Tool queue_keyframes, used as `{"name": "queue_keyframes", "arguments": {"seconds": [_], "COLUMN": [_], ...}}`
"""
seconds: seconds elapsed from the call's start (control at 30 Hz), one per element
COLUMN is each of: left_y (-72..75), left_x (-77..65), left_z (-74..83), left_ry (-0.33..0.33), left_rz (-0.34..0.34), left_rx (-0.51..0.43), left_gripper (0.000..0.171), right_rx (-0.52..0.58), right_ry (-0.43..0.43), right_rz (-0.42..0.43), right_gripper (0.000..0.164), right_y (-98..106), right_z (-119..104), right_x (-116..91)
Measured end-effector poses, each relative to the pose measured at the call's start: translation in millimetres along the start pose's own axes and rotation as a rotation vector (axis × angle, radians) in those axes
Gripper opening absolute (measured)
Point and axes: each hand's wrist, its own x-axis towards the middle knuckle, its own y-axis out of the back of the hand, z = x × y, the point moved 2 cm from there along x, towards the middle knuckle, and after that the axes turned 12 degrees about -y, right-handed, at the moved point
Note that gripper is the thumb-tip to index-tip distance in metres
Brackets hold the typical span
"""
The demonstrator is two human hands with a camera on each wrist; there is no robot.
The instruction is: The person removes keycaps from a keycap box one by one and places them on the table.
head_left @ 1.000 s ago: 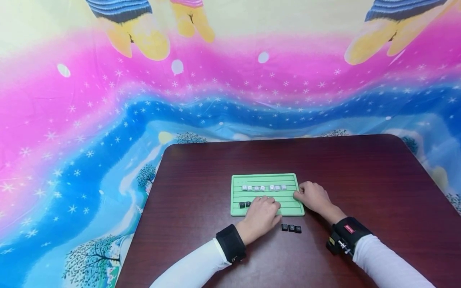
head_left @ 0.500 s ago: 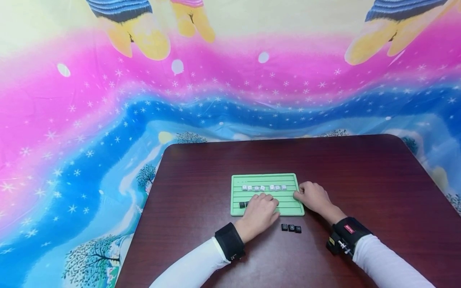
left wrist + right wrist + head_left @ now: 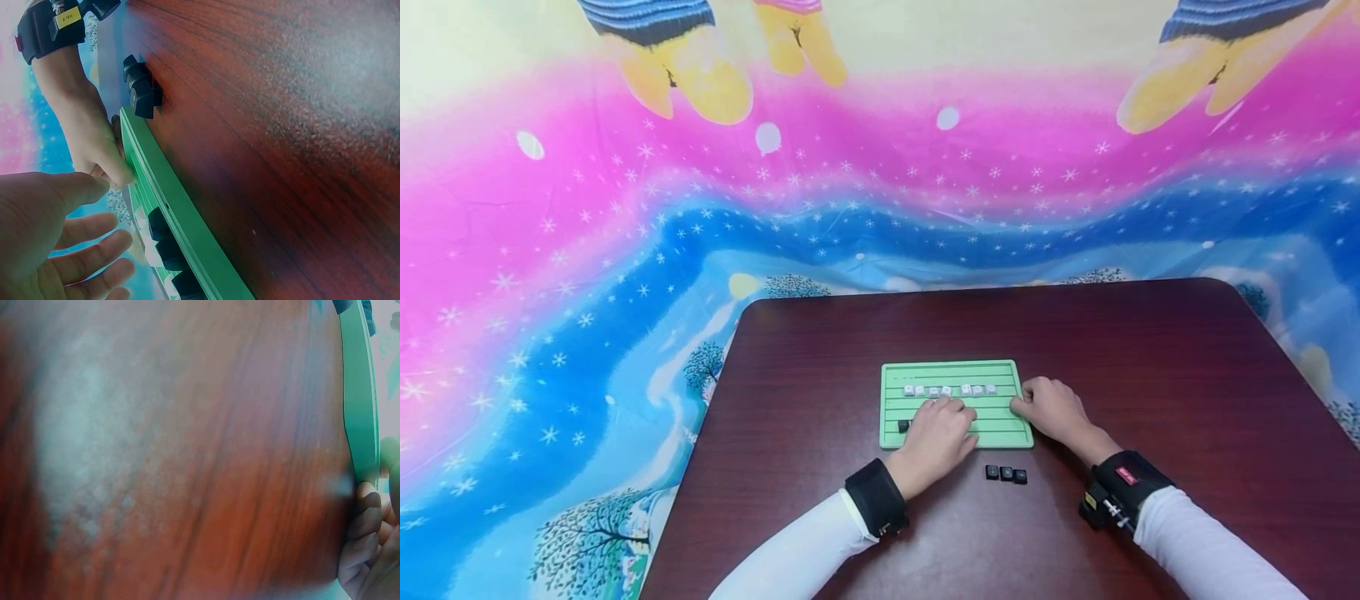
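Note:
A green grooved board (image 3: 1000, 425) lies on the table. White keycaps (image 3: 934, 392) form a row along one of its upper grooves. Lower on the board sit black keycaps (image 3: 170, 253), mostly covered in the head view by my left hand (image 3: 934, 437). That hand hovers over them with fingers loosely spread, and the left wrist view shows nothing in its grasp. At the board's right edge my right hand (image 3: 1054, 408) pinches the rim between thumb and curled fingers. Three more black keycaps (image 3: 1006, 473) rest on the table just below the board.
The dark wooden table (image 3: 820, 358) extends around the board on all sides. Behind it hangs a colourful printed cloth (image 3: 850, 167). Each wrist wears a black strap (image 3: 877, 498) with a camera.
My left hand has shifted slightly to the left and up over the black keycaps, covering more of them. The right hand stays on the board's edge.

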Motion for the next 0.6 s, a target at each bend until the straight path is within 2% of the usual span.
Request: {"name": "queue_keyframes", "arguments": {"seconds": [0.2, 0.6], "left_y": [-0.4, -4.0], "left_x": [1.2, 4.0], "left_z": [-1.2, -7.0], "left_ry": [0.005, 0.034], "left_rz": [0.015, -0.033], "left_rx": [-0.010, -0.021], "left_gripper": [0.018, 0.017], "right_rx": [-0.002, 0.005], "right_ry": [0.002, 0.008], "right_rz": [0.003, 0.003], "right_gripper": [0.042, 0.041], "right_y": [0.3, 0.6], "right_z": [0.0, 0.5], "right_x": [0.1, 0.7]}}
